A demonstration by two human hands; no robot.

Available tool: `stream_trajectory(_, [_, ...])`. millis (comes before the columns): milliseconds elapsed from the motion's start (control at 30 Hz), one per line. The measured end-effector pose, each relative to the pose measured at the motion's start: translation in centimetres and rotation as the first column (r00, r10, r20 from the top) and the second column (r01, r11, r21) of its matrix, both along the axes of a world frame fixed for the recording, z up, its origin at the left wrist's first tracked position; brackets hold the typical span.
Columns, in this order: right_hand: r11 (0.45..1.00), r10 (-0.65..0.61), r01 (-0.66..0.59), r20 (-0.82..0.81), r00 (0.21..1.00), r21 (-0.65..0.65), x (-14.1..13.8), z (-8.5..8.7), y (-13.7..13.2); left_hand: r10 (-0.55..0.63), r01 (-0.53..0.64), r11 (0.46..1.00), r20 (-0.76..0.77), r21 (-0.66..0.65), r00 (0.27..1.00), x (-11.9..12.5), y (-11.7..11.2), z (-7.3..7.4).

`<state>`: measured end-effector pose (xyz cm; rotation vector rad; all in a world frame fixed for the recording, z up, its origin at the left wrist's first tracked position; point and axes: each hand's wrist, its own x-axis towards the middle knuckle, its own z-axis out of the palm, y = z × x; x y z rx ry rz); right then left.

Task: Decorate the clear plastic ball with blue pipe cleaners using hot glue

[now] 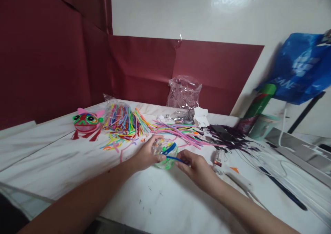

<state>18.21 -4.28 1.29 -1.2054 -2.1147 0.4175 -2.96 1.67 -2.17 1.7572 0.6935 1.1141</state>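
Observation:
My left hand [150, 153] grips the left side of a clear round piece [167, 163] decorated with green, yellow and blue strips, just above the table. A dark blue pipe cleaner [174, 157] runs across its front, and my right hand [192, 163] pinches the free right end. Another blue strip [169, 148] lies across the upper part of the round piece. The left thumb rests near the blue pipe cleaner's left end. The fingers behind the piece are hidden.
Behind my hands lie loose coloured pipe cleaners [181, 132] and a bag of them [117, 118]. A decorated mask [86, 123] stands at left. To the right are a dark purple tangle [230, 135], a glue gun [238, 178], a dark pen-like stick [284, 189] and a pale green mug [262, 128].

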Motion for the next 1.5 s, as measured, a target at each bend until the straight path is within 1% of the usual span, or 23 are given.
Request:
stream_trajectory(67, [0.999,0.012,-0.011,-0.037,0.999,0.031,-0.6,-0.2,0.8,0.008,-0.008,1.0,-0.005,0.009,1.0,0.0,-0.1,0.2])
stream_trajectory(167, [0.998,0.003,0.003,-0.088,0.996,0.069,-0.5,-0.3,1.7,0.008,-0.008,1.0,-0.021,0.004,1.0,-0.2,0.1,0.2])
stream_trajectory(267, [0.989,-0.036,0.047,-0.082,0.996,0.14,-0.3,-0.5,2.1,-0.015,0.015,1.0,-0.051,-0.003,0.999,-0.5,0.5,-0.2])
stream_trajectory(400, [0.975,-0.062,0.076,-0.075,0.995,0.21,-0.3,-1.2,2.2,0.001,-0.003,1.0,-0.111,-0.014,0.994,-0.4,0.7,-0.6])
stream_trajectory(533, [0.97,-0.054,0.069,-0.07,0.996,0.235,-0.5,-1.7,2.3,0.004,-0.015,0.997,-0.154,-0.072,0.988,0.1,0.1,0.2])
stream_trajectory(600, [0.968,-0.039,0.054,-0.064,0.997,0.245,-0.5,-1.8,2.3,0.037,-0.052,0.996,-0.187,-0.077,0.982,0.2,-0.2,0.8])
stream_trajectory(667, [0.969,-0.019,0.037,-0.074,0.997,0.245,-0.4,-1.8,2.3,0.042,-0.056,0.996,-0.192,-0.065,0.981,0.2,-0.4,1.1])
stream_trajectory(733, [0.975,-0.015,0.039,-0.112,0.994,0.221,-0.2,-1.9,2.2,0.016,-0.026,0.998,-0.185,-0.053,0.983,0.1,-0.4,1.1])
stream_trajectory(833, [0.985,-0.043,0.071,-0.177,0.983,0.154,0.2,-1.9,2.2,-0.02,0.015,0.999,-0.182,-0.029,0.983,-0.1,-0.2,0.7])
stream_trajectory(1000, [0.993,-0.052,0.073,-0.211,0.976,0.093,0.3,-1.7,2.2,-0.056,0.051,0.998,-0.165,-0.034,0.985,-0.3,0.2,0.2])
stream_trajectory(1133, [0.998,-0.064,0.059,-0.255,0.965,-0.028,0.2,-1.5,2.5,-0.085,0.076,0.995,-0.142,-0.068,0.986,-0.2,0.3,0.2])
stream_trajectory(1233, [0.993,-0.085,0.053,-0.308,0.948,-0.109,0.1,-1.5,2.8,-0.13,0.112,0.983,-0.122,-0.143,0.984,-0.2,0.3,0.6])
stream_trajectory(1300, [0.99,-0.074,0.03,-0.337,0.938,-0.136,0.1,-1.5,2.8,-0.147,0.119,0.977,-0.154,-0.178,0.977,-0.4,0.3,1.1])
stream_trajectory(1433, [0.991,-0.066,0.023,-0.325,0.944,-0.133,-0.3,-1.2,2.3,-0.183,0.137,0.968,-0.22,-0.208,0.958,-0.8,0.1,2.2])
stream_trajectory(1500, [0.992,-0.075,0.04,-0.303,0.95,-0.12,-0.6,-1.1,1.9,-0.153,0.111,0.979,-0.254,-0.172,0.955,-0.8,-0.2,2.6])
